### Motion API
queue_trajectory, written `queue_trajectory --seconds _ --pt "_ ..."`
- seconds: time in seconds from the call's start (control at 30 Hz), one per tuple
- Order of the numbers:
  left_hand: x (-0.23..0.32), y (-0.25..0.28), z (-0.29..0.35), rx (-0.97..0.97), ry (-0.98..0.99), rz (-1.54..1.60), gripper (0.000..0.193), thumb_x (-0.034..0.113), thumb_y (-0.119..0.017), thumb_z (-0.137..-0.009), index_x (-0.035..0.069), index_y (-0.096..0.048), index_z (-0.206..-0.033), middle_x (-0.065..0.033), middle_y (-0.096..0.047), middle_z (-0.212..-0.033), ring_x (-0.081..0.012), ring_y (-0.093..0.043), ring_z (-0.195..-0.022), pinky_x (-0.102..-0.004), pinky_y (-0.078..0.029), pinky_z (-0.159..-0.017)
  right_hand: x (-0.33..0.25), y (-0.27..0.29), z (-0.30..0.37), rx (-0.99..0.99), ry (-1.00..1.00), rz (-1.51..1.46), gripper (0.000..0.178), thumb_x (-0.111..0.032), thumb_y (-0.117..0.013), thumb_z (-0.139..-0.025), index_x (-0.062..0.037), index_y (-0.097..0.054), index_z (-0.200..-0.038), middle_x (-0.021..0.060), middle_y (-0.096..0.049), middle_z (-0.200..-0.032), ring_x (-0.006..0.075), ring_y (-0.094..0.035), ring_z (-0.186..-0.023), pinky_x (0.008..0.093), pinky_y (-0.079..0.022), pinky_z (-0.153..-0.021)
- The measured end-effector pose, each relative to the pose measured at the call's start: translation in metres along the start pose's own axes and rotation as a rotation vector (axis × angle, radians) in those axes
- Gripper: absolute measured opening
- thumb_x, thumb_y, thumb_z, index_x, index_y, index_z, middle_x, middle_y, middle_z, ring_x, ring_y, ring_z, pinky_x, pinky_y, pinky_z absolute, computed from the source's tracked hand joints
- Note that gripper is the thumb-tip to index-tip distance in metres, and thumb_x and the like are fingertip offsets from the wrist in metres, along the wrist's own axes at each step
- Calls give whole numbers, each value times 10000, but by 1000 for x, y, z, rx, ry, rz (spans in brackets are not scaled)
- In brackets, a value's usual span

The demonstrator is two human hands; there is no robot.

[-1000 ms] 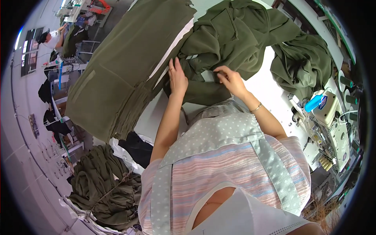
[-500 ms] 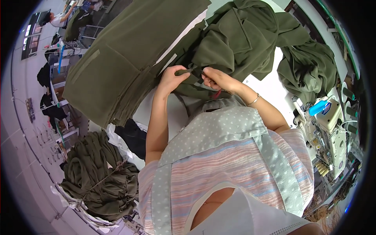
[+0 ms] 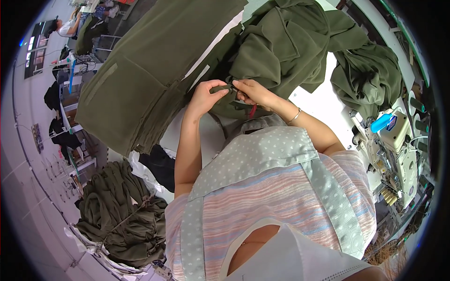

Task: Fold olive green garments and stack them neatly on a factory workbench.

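Observation:
My left hand pinches a small edge of dark green cloth between thumb and fingers. Close against it, my right hand has thumb and forefinger closed on the same bit of cloth, with its other fingers curled under. A small red thing shows below the right palm; its kind is hidden. Just beyond my hands lies a bunched dark green garment, spread over the white table. To the left, a thick stack of flat green fabric panels nearly reaches my left wrist.
At the right stands a sewing machine with a blue piece on top and thread cones beside it. A crumpled green heap lies behind it. Tied green cloth and black cloth sit lower left. Another person is far off.
My hands have drawn together until the fingertips nearly meet; the right has moved a little left. The red thing beneath it has shifted left and hangs more upright.

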State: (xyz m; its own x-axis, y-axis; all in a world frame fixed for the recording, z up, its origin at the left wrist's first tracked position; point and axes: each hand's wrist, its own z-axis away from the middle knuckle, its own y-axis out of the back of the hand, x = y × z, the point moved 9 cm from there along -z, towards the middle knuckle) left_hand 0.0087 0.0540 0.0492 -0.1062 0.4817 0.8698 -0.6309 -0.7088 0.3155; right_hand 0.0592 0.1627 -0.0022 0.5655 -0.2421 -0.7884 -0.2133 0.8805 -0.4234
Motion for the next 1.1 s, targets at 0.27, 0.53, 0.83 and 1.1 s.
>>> queue_trajectory --seconds 0.27,0.53,0.83,1.1 --pt "3 -7 2 4 -75 27 139 28 -634 -830 11 -610 -967 27 -608 -876 -45 -526 -826 -202 -429 -735 1 1 1 -29 -45 -158 313 -373 -488 -957 -96 -534 -820 -64 -432 -612 20 -287 -475 203 -191 -406" --pt "-2 -13 3 46 -68 127 140 31 -627 -814 -3 -592 -945 1 -608 -809 -70 -541 -767 -226 -445 -711 6 2 1 -38 7 -203 305 -365 -508 -953 -100 -529 -805 -83 -385 -592 16 -261 -468 202 -174 -405" --pt "8 -19 7 106 -121 16 117 24 -623 -819 -4 -597 -930 10 -608 -827 -66 -543 -782 -224 -444 -713 1 5 0 -143 -17 -159 329 -382 -492 -957 -101 -509 -788 -85 -378 -574 18 -255 -463 200 -172 -409" --pt "12 34 24 436 -94 281 119 45 -630 -840 -13 -591 -937 24 -581 -802 -47 -502 -734 -202 -409 -666 -34 26 15 -53 138 -175 280 -333 -543 -935 -60 -566 -878 -65 -438 -646 12 -306 -482 205 -227 -420"
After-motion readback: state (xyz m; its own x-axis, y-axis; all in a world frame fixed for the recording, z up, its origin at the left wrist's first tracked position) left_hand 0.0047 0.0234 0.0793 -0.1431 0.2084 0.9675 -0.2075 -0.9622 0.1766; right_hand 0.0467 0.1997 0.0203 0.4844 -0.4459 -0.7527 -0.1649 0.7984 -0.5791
